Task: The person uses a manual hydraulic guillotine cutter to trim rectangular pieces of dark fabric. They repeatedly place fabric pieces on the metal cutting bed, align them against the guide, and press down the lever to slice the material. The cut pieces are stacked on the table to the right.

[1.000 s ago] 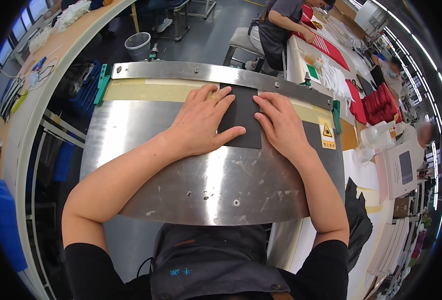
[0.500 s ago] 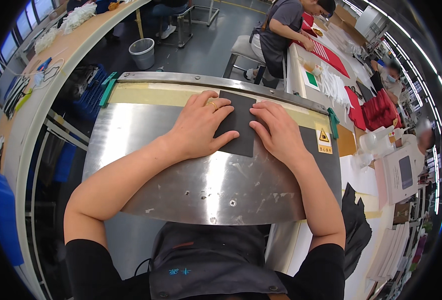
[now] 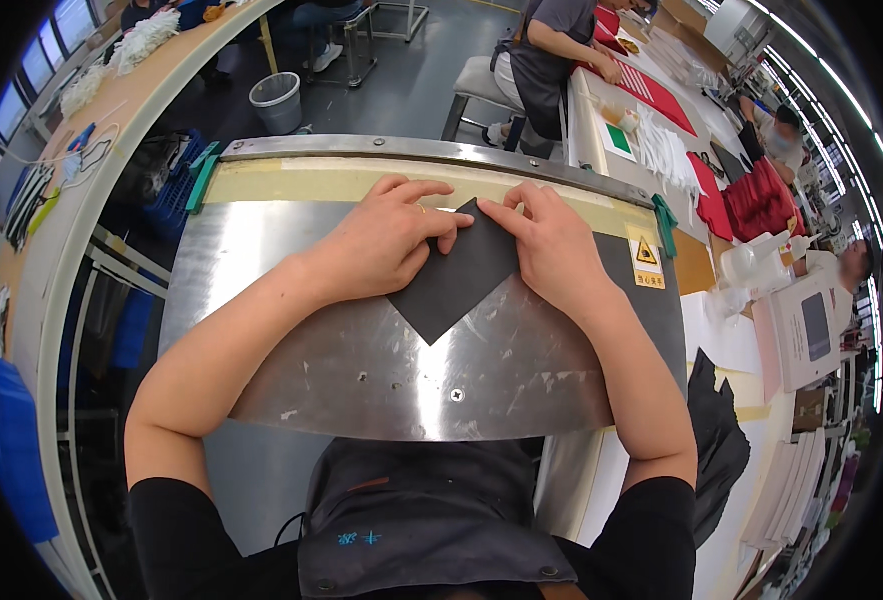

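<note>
A thin black four-sided sheet (image 3: 454,285) lies turned cornerwise on the shiny metal plate (image 3: 312,370) in front of me, one corner toward me. Its material is hard to tell. My left hand (image 3: 387,240), with a ring on one finger, holds the sheet's left side; some fingers bend onto it and one stretches past it. The far corner is pinched between the thumb and fingers of my right hand (image 3: 557,245). Part of the sheet's left side is hidden under my left hand.
A metal bar (image 3: 382,148) runs along the plate's far edge, with green end pieces (image 3: 202,180). A yellow warning label (image 3: 647,262) is at right. Ragged black material (image 3: 717,450) hangs nearby. A grey bucket (image 3: 278,103) stands beyond; a co-worker (image 3: 542,60) handles red material.
The black sheet has turned from nearly straight to cornerwise, its near corner swinging left and toward me. My right hand has closed on its far corner, and my left fingers have bent.
</note>
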The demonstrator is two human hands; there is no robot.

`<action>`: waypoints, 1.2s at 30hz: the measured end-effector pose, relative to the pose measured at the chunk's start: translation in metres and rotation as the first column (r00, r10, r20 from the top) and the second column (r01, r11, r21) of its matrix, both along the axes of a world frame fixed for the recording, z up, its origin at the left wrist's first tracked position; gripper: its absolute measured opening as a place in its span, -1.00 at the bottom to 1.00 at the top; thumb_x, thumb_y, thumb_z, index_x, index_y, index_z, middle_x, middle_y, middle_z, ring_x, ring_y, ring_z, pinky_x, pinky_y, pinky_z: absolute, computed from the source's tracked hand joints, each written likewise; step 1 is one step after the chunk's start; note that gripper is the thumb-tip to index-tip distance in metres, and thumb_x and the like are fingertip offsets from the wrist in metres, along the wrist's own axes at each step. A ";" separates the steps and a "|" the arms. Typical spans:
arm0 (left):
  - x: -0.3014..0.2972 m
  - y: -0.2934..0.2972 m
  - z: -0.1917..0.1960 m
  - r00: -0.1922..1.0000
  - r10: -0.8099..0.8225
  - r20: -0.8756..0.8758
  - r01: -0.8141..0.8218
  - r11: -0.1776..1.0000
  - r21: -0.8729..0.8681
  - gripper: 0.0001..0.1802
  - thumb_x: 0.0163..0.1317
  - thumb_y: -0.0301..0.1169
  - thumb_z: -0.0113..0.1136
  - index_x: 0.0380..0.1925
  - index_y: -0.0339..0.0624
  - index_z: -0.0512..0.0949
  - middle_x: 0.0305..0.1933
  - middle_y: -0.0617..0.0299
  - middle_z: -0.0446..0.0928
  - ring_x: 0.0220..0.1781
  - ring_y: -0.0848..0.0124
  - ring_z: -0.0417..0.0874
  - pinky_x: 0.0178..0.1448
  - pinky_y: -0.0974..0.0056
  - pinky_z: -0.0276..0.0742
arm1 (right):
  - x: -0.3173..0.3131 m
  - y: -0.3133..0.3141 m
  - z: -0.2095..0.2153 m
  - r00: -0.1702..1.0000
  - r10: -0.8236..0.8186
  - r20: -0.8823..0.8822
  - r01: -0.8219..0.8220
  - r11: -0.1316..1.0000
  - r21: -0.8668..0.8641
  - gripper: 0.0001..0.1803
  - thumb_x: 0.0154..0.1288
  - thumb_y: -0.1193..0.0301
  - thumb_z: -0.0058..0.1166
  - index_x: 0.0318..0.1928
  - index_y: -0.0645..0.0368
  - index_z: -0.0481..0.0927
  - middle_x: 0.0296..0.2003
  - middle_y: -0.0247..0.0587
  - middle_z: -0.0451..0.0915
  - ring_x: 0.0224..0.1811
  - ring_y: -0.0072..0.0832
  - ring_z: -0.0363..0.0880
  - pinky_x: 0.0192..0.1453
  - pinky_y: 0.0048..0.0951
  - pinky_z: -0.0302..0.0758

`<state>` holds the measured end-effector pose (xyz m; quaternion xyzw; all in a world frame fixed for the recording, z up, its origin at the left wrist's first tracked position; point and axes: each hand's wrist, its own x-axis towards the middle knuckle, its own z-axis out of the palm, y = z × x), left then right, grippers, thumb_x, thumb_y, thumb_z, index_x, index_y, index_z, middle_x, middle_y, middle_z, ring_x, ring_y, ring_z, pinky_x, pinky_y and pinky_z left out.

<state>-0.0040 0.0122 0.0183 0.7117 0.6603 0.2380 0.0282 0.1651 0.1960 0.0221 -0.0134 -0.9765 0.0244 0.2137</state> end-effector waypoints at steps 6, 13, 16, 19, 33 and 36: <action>0.014 -0.018 0.016 0.937 0.114 -0.329 -0.091 0.992 0.085 -0.63 0.27 -0.20 0.29 0.04 -0.05 0.63 0.20 0.24 0.56 0.45 0.10 0.33 0.47 0.02 0.20 | 0.003 -0.005 0.004 0.990 -0.135 0.030 0.132 0.987 0.090 -0.61 0.14 0.59 0.09 -0.01 0.05 0.69 -0.15 -0.31 0.54 -0.03 -0.34 0.55 0.02 -0.30 0.50; -0.002 -0.021 0.004 0.974 0.116 -0.194 -0.097 0.990 0.106 -0.64 0.27 -0.20 0.30 0.04 -0.05 0.63 0.26 0.20 0.51 0.45 0.06 0.31 0.47 -0.01 0.23 | 0.009 0.030 0.010 0.997 0.021 0.078 0.024 0.846 -0.532 -0.69 0.33 0.43 0.13 0.06 0.14 0.65 -0.12 -0.15 0.55 -0.04 -0.23 0.58 0.12 -0.23 0.53; -0.001 -0.021 0.006 0.979 0.119 -0.165 -0.107 0.991 0.077 -0.63 0.26 -0.25 0.32 0.05 -0.06 0.62 0.27 0.19 0.51 0.46 0.06 0.29 0.49 0.00 0.24 | 0.011 0.042 0.015 0.984 0.055 0.167 0.055 0.807 -0.588 -0.58 0.25 0.38 0.26 0.14 0.10 0.63 -0.10 -0.24 0.53 -0.03 -0.36 0.51 0.17 -0.36 0.47; 0.000 -0.021 0.006 0.982 0.117 -0.150 -0.107 0.992 0.070 -0.63 0.26 -0.27 0.33 0.05 -0.07 0.61 0.27 0.18 0.51 0.47 0.05 0.29 0.49 -0.01 0.24 | 0.015 0.040 0.019 0.974 0.083 0.210 0.058 0.807 -0.587 -0.49 0.20 0.35 0.33 0.18 0.06 0.61 -0.05 -0.31 0.50 0.01 -0.38 0.46 0.19 -0.37 0.44; -0.002 -0.018 0.004 0.983 0.055 -0.174 -0.029 0.988 0.151 -0.68 0.21 -0.37 0.33 -0.01 -0.04 0.67 0.27 0.18 0.50 0.45 0.03 0.31 0.47 0.00 0.30 | 0.006 0.047 0.005 0.997 0.069 0.019 -0.036 0.710 -0.703 -0.58 0.32 0.40 0.20 0.19 0.11 0.60 0.02 -0.28 0.61 0.11 -0.44 0.48 0.31 -0.36 0.39; 0.001 -0.012 0.009 0.974 0.046 -0.220 -0.006 0.984 0.179 -0.71 0.17 -0.48 0.30 -0.08 -0.01 0.71 0.22 0.20 0.51 0.39 0.05 0.36 0.41 0.03 0.37 | 0.004 0.033 0.006 0.974 0.223 -0.035 -0.207 0.820 -0.534 -0.62 0.36 0.44 0.14 0.18 0.10 0.61 0.15 -0.21 0.59 0.30 -0.29 0.46 0.43 -0.28 0.32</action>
